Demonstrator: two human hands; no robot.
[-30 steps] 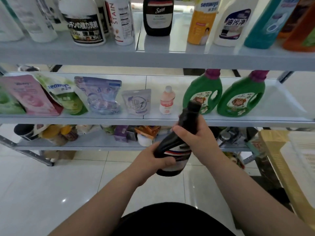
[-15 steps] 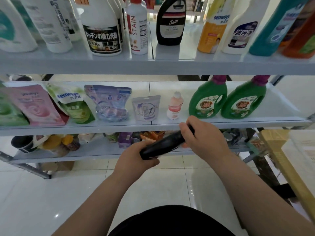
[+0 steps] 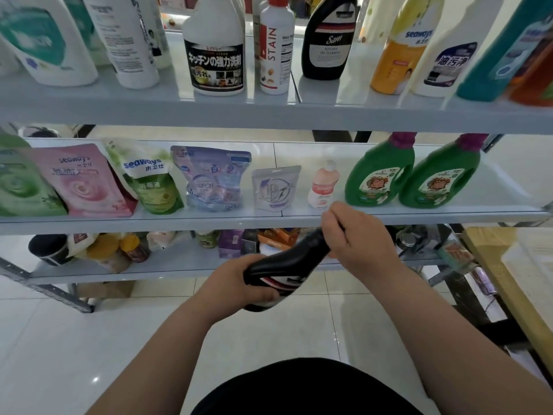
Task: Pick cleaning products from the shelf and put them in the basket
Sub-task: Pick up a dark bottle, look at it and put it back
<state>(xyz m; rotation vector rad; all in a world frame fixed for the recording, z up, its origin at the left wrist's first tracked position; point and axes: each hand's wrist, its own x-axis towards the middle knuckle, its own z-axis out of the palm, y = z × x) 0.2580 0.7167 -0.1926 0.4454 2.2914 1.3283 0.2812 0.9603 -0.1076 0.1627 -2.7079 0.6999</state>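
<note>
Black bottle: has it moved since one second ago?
Yes. The black bottle has tipped from near upright to slanted, and its top, earlier above the middle shelf front edge, is now below it.

Bare forearms, no sleeves visible; black garment at lower frame edge.

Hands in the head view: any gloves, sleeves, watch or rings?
No. The left hand and right hand are bare, no gloves, and no ring or watch shows. The left forearm and right forearm are uncovered, no sleeve in view. A black garment covers the torso below.
</note>
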